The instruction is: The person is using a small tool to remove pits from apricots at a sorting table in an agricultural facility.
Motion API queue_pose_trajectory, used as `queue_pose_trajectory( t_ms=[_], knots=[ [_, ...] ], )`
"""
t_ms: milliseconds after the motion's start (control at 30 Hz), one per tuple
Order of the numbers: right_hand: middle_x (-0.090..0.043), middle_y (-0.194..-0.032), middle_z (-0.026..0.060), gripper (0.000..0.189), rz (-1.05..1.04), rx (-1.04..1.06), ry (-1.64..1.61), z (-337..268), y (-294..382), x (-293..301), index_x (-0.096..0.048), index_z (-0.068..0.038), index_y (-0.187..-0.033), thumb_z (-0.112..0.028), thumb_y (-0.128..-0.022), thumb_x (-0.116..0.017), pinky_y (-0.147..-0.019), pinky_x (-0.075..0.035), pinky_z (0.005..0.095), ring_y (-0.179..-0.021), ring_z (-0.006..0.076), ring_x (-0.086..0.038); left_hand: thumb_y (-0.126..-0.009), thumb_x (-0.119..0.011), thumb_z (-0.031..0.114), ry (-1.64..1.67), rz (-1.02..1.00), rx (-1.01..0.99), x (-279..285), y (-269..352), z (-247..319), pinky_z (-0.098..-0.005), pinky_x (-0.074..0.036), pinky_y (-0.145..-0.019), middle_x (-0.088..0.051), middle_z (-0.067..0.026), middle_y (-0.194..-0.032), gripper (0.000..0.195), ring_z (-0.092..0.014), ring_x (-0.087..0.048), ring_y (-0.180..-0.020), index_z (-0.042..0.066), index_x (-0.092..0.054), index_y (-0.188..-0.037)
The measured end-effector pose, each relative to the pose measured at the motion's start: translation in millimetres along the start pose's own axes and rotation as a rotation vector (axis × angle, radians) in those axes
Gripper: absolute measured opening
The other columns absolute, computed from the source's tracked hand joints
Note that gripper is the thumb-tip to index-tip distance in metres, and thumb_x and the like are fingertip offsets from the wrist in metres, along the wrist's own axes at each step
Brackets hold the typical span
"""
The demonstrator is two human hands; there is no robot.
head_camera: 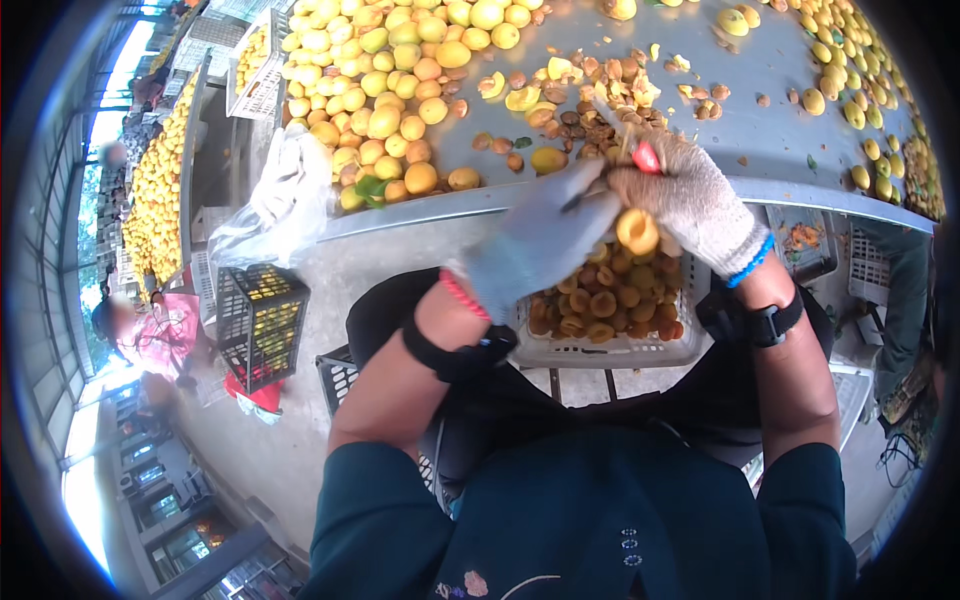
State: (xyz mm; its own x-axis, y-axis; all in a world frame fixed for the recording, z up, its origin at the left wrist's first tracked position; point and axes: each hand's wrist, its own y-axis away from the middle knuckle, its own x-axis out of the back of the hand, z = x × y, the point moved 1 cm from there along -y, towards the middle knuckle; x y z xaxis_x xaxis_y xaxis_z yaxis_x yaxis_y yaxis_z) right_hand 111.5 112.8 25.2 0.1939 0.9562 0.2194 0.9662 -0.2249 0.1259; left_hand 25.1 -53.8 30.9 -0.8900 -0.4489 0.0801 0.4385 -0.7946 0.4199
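Note:
My left hand point(551, 229), in a grey-blue glove, is just left of my right hand over the metal table's near edge; its fingers are blurred, and whether they hold anything cannot be told. My right hand point(675, 191), in a pale knit glove with a blue cuff, grips a tool by its red handle point(646, 158); the tool's end is blurred. A halved yellow-orange fruit point(637, 231), its hollow showing, is just below my hands, above a white plastic crate point(611, 354) of fruit halves point(602, 304). Fruit stones and scraps point(600, 127) lie on the table beyond.
A pile of whole fruit point(390, 97) covers the left of the metal table point(739, 139), more fruit point(855, 82) the right. A plastic bag point(281, 199) hangs over its left edge. A black crate point(262, 322) stands on the floor at left. Several people are far left; someone's leg point(904, 292) is at right.

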Motion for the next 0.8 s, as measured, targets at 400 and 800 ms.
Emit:
queue_pose_trajectory(
  t_ms=[400, 800],
  knots=[
    [-0.053, -0.06, -0.0007, 0.022, 0.2, 0.028, -0.071, 0, 8, 36, -0.057, -0.004, -0.076, -0.02, -0.09, -0.065, -0.054, -0.039, 0.0244, -0.054, 0.0068, -0.047, -0.085, -0.063, 0.047, -1.476, 0.274, 0.386, 150, -6, -30, -0.0446, -0.051, -0.079, -0.068, -0.0214, -0.09, 0.049, -0.039, -0.064, -0.088, 0.001, -0.065, -0.101],
    [-0.052, -0.068, -0.0051, 0.025, -0.173, -0.282, -0.596, -32, 42, 12, -0.062, -0.011, -0.09, -0.035, -0.094, -0.062, -0.041, -0.034, 0.0192, -0.048, 0.0034, -0.045, -0.089, -0.046, 0.005, -0.102, 0.123, -0.276, 31, 8, 54, -0.0314, -0.05, -0.088, -0.052, -0.0184, -0.136, 0.059, -0.019, -0.061, -0.106, -0.002, -0.032, -0.147]
  ],
)
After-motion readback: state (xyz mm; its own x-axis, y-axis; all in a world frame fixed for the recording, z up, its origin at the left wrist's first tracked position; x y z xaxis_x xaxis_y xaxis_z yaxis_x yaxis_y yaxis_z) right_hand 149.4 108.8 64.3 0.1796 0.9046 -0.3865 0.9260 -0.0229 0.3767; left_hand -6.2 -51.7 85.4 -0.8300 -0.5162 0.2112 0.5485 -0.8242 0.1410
